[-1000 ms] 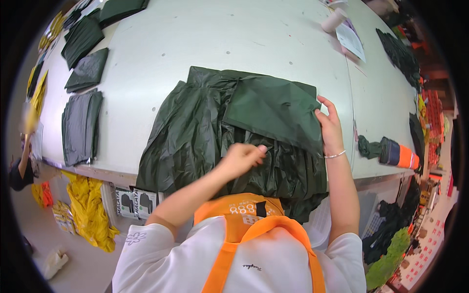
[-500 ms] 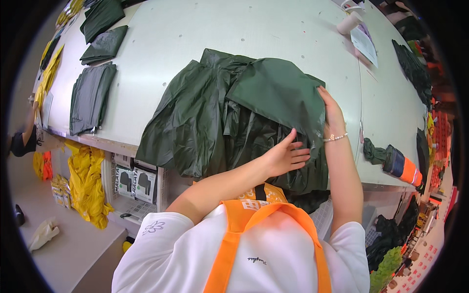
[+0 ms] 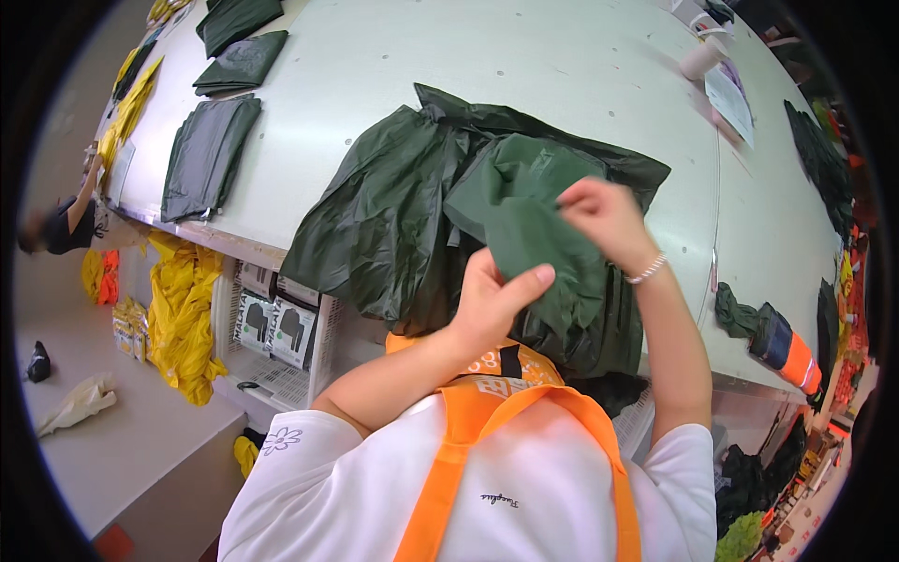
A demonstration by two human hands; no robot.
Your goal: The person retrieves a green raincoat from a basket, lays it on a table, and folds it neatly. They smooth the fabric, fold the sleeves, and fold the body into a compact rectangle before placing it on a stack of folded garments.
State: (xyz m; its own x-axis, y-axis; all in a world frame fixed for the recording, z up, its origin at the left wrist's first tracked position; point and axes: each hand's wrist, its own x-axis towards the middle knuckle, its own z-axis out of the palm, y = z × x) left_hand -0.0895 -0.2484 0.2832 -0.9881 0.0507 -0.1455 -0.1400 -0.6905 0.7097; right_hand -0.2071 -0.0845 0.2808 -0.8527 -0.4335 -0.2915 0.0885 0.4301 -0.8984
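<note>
A dark green, shiny waterproof garment (image 3: 375,225) lies spread and creased at the table's near edge. On top of it is a lighter, matte green piece of cloth (image 3: 510,220), bunched up; whether it is part of the garment, I cannot tell. My left hand (image 3: 496,300) grips the lower part of this piece, thumb in front and the other fingers hidden. Over its right side, my right hand (image 3: 607,217), with a bracelet at the wrist, has its fingers curled together. Motion blurs those fingertips, and what they pinch is not clear.
Folded dark green garments (image 3: 213,150) lie at the table's left. A white roll (image 3: 702,58) and paper (image 3: 729,103) are at the far right. Rolled dark and orange cloth (image 3: 785,342) sits near the right edge. Below hang yellow garments (image 3: 183,318), beside a white crate (image 3: 318,351) of packages.
My left hand has closed on the light green cloth, which was flat and is now bunched. My right hand has left its right edge and moved over it, fingers curled.
</note>
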